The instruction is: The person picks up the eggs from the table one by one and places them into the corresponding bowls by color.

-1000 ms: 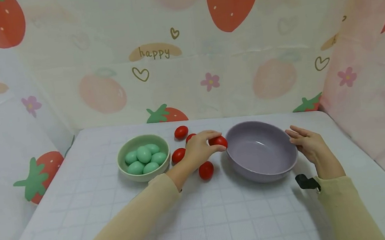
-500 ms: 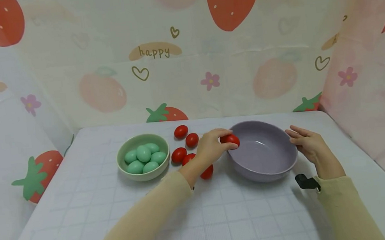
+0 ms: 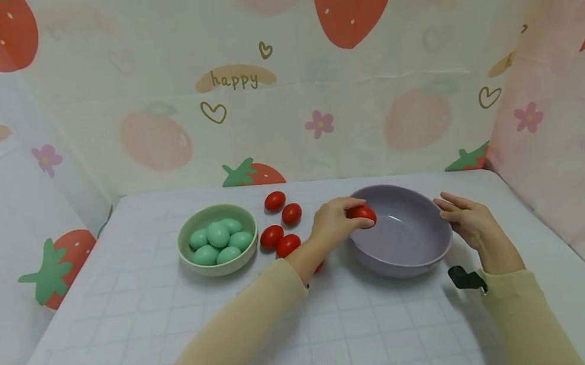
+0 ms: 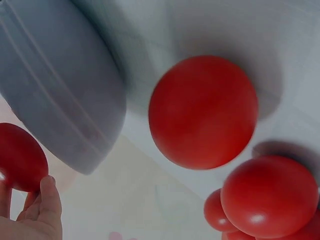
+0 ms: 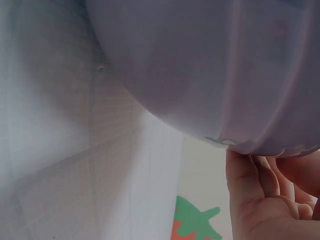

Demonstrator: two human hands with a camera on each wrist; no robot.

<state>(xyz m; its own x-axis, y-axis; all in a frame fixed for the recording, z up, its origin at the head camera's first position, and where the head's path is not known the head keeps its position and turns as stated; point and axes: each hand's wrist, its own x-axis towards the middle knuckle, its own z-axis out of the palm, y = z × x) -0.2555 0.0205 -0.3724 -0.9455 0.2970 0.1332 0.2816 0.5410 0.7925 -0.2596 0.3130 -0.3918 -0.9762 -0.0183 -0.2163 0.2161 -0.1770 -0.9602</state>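
Observation:
My left hand (image 3: 331, 223) pinches a red egg (image 3: 364, 215) between thumb and fingers, over the left rim of the purple bowl (image 3: 400, 239). In the left wrist view that egg (image 4: 20, 157) shows at the lower left, beside the bowl's outer wall (image 4: 65, 85). No egg shows in the visible part of the bowl. My right hand (image 3: 474, 229) touches the bowl's right side with extended fingers (image 5: 245, 175). Several red eggs (image 3: 288, 245) lie on the table left of the bowl; one (image 3: 319, 267) is mostly hidden behind my left wrist.
A pale green bowl (image 3: 185, 256) with several mint-green eggs (image 3: 218, 235) stands to the left of the red eggs. A white checked cloth (image 3: 340, 332) covers the table. Printed curtains (image 3: 347, 93) close off the back and sides.
My left hand has carried the red egg rightward, from beside the purple bowl to over its left rim. Loose red eggs behind the hand have come into view. The right hand stays put.

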